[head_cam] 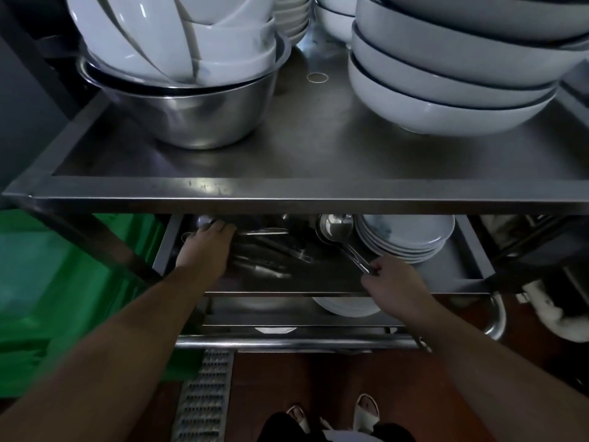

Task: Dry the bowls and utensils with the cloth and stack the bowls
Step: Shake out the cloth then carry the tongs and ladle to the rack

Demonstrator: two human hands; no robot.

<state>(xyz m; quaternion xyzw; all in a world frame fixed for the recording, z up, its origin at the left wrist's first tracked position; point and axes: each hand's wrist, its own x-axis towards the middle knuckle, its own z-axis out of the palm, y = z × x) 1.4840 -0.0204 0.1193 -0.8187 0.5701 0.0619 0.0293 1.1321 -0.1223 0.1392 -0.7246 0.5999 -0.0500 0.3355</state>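
Both hands reach into the middle shelf (318, 283) of a steel rack. My right hand (393, 282) pinches the handle end of a steel ladle (336, 228) whose bowl lies beside a stack of white plates (406, 239). My left hand (205, 247) rests palm down at the shelf's left, fingers spread toward a small round metal item; what it touches is hidden under the top shelf. Several steel utensils (271, 247) lie between the hands. On the top shelf (318, 154), white bowls sit tilted in a steel mixing bowl (194, 116), and large white bowls (446, 90) are stacked at the right. No cloth is visible.
The top shelf's front edge (287, 194) overhangs the middle shelf and hides its back. A green crate (63, 282) stands at the left. White plates (347, 306) sit on a lower shelf. A floor drain grate (204, 397) and my feet are below.
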